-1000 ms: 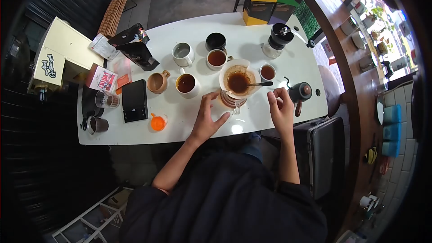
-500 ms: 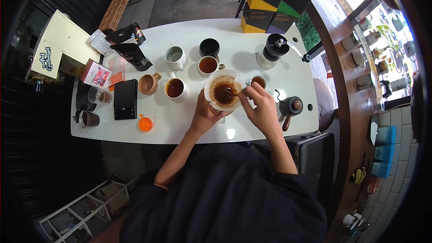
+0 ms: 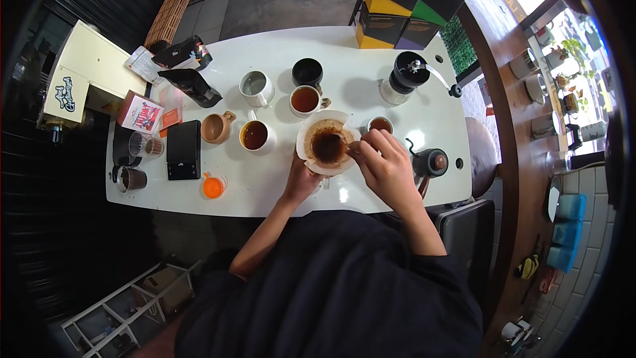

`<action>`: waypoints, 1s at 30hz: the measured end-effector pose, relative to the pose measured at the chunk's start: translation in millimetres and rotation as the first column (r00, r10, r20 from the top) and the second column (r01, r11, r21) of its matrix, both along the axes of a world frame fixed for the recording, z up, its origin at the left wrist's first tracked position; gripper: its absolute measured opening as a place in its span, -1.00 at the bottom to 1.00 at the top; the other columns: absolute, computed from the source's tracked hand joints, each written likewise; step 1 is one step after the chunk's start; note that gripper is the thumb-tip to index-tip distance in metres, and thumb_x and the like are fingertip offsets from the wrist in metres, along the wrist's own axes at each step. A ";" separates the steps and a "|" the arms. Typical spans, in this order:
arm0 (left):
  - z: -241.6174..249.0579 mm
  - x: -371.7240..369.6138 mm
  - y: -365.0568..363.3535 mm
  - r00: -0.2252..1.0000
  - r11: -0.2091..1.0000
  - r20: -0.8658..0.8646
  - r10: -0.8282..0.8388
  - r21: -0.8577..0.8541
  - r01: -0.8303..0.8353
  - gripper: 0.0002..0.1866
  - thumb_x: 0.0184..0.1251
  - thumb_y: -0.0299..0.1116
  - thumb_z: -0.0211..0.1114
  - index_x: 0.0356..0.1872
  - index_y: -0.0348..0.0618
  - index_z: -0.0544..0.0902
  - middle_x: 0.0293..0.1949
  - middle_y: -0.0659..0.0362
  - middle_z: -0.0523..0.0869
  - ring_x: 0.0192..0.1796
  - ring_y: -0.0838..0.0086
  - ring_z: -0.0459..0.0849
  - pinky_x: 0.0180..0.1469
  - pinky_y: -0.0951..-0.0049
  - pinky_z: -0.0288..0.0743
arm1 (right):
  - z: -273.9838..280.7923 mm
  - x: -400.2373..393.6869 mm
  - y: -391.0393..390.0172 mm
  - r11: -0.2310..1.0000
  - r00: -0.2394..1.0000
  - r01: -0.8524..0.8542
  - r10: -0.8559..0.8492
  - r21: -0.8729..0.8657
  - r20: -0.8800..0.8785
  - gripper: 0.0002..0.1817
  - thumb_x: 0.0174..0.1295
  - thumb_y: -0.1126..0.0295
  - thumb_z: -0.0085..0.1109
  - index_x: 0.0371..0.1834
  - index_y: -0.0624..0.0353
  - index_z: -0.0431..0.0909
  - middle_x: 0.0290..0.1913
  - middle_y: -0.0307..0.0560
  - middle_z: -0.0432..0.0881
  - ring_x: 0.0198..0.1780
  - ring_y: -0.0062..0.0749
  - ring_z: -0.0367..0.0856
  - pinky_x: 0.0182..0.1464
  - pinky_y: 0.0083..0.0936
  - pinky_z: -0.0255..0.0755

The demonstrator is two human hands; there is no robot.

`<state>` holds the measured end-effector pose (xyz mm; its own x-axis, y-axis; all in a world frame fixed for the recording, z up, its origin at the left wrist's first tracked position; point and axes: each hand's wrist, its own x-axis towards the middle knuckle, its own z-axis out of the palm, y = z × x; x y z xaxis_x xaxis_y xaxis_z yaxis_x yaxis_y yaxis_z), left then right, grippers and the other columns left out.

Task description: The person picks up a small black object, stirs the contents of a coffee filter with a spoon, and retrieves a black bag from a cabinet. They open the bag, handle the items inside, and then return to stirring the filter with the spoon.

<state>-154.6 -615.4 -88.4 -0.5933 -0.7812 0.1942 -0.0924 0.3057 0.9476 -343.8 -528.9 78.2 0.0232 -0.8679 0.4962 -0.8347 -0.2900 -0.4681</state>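
My left hand grips the lower side of a coffee dripper, its fingers partly hidden beneath it. A white paper filter lines the dripper, with dark wet coffee inside. Over the filter's right edge, my right hand is closed in a pinch on a small spoon or stirrer, mostly hidden by the fingers. Just behind that hand stands a small cup of brown liquid. Two mugs of dark tea-coloured liquid, a white mug and another cup, are left of and behind the dripper.
On the white table are a black scale, an orange cup, a brown cup, a grey mug, a black cup, a grinder and a kettle. Boxes are stacked at the back.
The view has shifted slightly. The dripper appears a little higher and turned, and my right hand's pinch has moved to the filter's right rim. The liquid in the filter looks lower.
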 end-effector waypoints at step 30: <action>-35.6 -6.7 -2.3 0.995 0.998 -0.083 0.059 0.017 -0.058 -0.06 0.02 -0.04 0.77 0.37 -0.23 0.48 0.25 0.02 0.53 0.31 0.11 0.57 0.36 0.09 0.45 | -7.7 17.4 5.0 0.993 0.967 0.075 -0.095 0.092 0.235 -0.87 0.30 0.54 0.35 -0.15 0.25 0.61 -0.20 -0.01 0.48 -0.16 -0.05 0.51 -0.08 -0.16 0.44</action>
